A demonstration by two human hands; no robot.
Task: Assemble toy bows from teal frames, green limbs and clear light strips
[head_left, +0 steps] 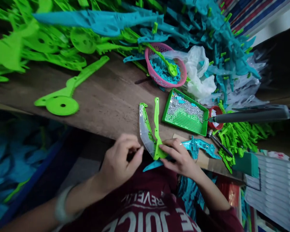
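Note:
My left hand [122, 158] is closed, thumb and fingers curled together just left of the parts at the table's edge. Whatever it may hold is too small to make out. With its fingertips, my right hand [180, 158] grips the wide lower end of a bright green plastic part [157, 135]. Beside that part, and partly behind it, stands a curved blade-shaped piece [146, 133], translucent with a green edge. A blue plastic tip [153, 165] shows below my right fingers. Right of this hand lies a blue plastic part [195, 146], partly on a brown board.
A green tray [185, 125] holds many small metal pieces. Behind it stands a pink basket [153, 75] of blue bits, near a white plastic bag [199, 77]. A hammer [220, 143] lies at right. A round-ended green part [62, 105] rests at left; blue and green parts pile along the back.

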